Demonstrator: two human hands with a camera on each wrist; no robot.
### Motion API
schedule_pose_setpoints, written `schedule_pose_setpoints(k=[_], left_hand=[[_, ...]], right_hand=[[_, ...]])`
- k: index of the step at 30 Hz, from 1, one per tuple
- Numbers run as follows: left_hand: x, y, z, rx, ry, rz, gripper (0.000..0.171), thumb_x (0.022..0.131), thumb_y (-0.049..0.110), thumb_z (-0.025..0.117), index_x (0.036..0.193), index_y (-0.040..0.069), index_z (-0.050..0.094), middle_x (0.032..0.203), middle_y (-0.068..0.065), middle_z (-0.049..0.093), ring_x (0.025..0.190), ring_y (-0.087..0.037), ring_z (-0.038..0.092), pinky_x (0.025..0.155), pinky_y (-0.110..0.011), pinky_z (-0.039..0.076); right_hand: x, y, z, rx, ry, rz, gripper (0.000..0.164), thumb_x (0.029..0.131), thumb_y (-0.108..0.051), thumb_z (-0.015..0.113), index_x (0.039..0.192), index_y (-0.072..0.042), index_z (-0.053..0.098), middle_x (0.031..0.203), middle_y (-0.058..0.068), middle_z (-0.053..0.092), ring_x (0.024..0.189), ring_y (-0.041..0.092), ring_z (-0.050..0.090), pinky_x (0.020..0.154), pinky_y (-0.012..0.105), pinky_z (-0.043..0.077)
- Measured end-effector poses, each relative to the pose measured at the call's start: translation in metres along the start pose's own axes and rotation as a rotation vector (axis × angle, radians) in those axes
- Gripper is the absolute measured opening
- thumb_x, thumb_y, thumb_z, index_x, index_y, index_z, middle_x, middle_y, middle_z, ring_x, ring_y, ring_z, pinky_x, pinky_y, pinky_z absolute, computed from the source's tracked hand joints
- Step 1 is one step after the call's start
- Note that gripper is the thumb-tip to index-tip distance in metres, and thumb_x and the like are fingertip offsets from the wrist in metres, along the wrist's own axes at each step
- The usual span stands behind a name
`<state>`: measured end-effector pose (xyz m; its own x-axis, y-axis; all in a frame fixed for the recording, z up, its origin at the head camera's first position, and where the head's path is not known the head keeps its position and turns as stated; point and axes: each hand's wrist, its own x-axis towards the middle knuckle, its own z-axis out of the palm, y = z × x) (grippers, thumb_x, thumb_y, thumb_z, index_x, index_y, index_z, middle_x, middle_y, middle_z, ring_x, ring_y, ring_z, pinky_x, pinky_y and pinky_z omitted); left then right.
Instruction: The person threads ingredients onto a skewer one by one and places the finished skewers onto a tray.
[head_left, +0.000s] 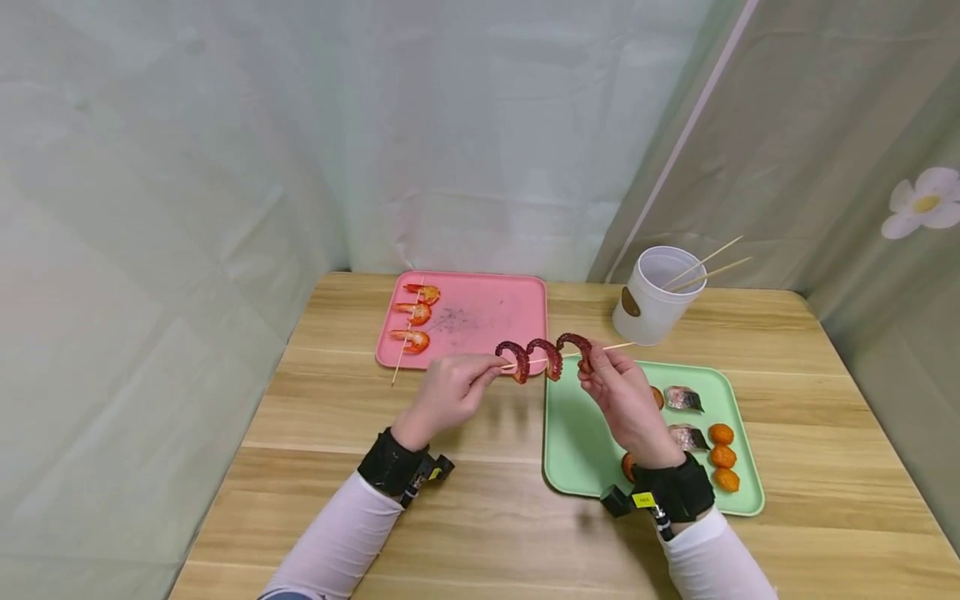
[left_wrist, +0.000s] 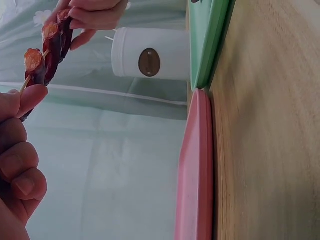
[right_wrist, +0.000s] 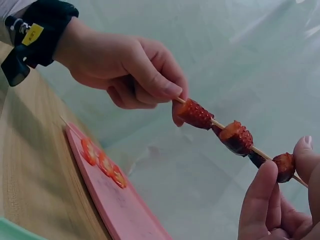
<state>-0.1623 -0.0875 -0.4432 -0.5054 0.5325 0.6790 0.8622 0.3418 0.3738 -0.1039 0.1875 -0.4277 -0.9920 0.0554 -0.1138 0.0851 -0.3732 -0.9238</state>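
Note:
Above the table a wooden skewer carries three curled octopus tentacles, dark red with suckers. My left hand pinches one end of the skewer between thumb and fingers, close to the first tentacle. At the other end my right hand pinches the third tentacle between thumb and fingertips; the skewer's tip sticks out past it. In the right wrist view, gaps show between the pieces on the stick. Both hands are above the trays, the right one over the green tray.
The pink tray at the back left bears a skewer with three shrimp. On the green tray lie fish pieces and orange balls; my right arm covers part of it. A white bucket holding skewers stands behind.

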Motion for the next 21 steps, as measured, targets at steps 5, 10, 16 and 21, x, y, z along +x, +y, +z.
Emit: schedule_pose_setpoints(k=[5, 10, 16, 21], left_hand=[[-0.0001, 0.0017, -0.0007, 0.0, 0.0, -0.008, 0.014, 0.097, 0.0, 0.072, 0.109, -0.003, 0.079, 0.098, -0.013, 0.08, 0.081, -0.023, 0.078, 0.073, -0.036, 0.063], [0.0001, 0.001, -0.0008, 0.0, 0.005, -0.005, 0.014, 0.097, -0.001, 0.072, 0.109, -0.003, 0.079, 0.099, -0.013, 0.08, 0.081, -0.023, 0.078, 0.074, -0.036, 0.063], [0.0005, 0.0006, -0.0019, 0.002, 0.008, 0.003, 0.014, 0.097, 0.0, 0.071, 0.108, -0.003, 0.079, 0.099, -0.014, 0.08, 0.08, -0.023, 0.078, 0.073, -0.036, 0.063], [0.0007, -0.0007, -0.0031, 0.009, 0.011, 0.001, 0.013, 0.097, 0.001, 0.071, 0.107, -0.003, 0.079, 0.099, -0.014, 0.08, 0.081, -0.023, 0.078, 0.073, -0.036, 0.063]], right_hand=[[-0.0014, -0.0008, 0.0023, 0.023, -0.003, 0.022, 0.016, 0.113, -0.021, 0.056, 0.118, -0.013, 0.068, 0.095, -0.001, 0.068, 0.086, 0.006, 0.068, 0.082, 0.019, 0.057], [-0.0006, -0.0008, 0.0022, 0.028, -0.014, 0.018, 0.016, 0.113, -0.021, 0.057, 0.122, -0.01, 0.066, 0.095, -0.001, 0.068, 0.085, 0.007, 0.068, 0.083, 0.021, 0.058], [0.0005, -0.001, 0.0002, -0.026, -0.049, 0.012, 0.019, 0.113, -0.026, 0.056, 0.118, -0.01, 0.065, 0.094, -0.001, 0.067, 0.087, 0.009, 0.07, 0.083, 0.024, 0.058], [0.0017, -0.0022, 0.0001, -0.082, -0.064, 0.022, 0.035, 0.114, -0.032, 0.053, 0.134, -0.004, 0.058, 0.106, -0.003, 0.068, 0.098, 0.01, 0.07, 0.088, 0.025, 0.057]])
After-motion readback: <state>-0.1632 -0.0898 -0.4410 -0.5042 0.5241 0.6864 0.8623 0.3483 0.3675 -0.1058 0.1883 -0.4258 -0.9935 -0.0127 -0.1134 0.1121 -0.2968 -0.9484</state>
